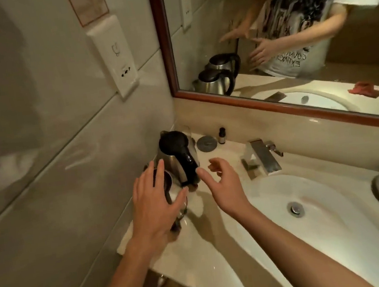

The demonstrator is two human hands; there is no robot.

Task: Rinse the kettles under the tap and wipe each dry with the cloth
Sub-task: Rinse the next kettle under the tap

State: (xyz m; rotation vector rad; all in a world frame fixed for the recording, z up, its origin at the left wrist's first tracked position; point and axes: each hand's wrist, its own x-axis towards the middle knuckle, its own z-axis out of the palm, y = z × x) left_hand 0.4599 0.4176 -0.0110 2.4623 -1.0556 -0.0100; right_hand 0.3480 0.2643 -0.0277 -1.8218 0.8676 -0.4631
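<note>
From the head camera, two steel kettles with black lids and handles stand on the pale stone tabletop [222, 254], in the corner against the tiled wall, left of the sink [326, 221]. The far kettle [176, 154] stands upright, its black handle turned toward the sink. The near kettle [172, 193] is just in front of it and largely hidden under the left hand [155, 203], which lies over its top with fingers straight and spread, grasping nothing (whether the palm actually touches the lid cannot be told). The right hand [222, 177] hovers just beside the far kettle's handle, fingers relaxed and slightly curled, holding nothing and apart from the handle.

Behind the kettles, a round metal disc [205, 143] and a small dark bottle [222, 135] sit near the backsplash. The square chrome tap [261, 156] stands at the sink's back edge; no water shows.

The mirror [166, 50] above reflects both kettles, the open hands, and a reddish cloth [364, 89] lying on the sink's far side.
</note>
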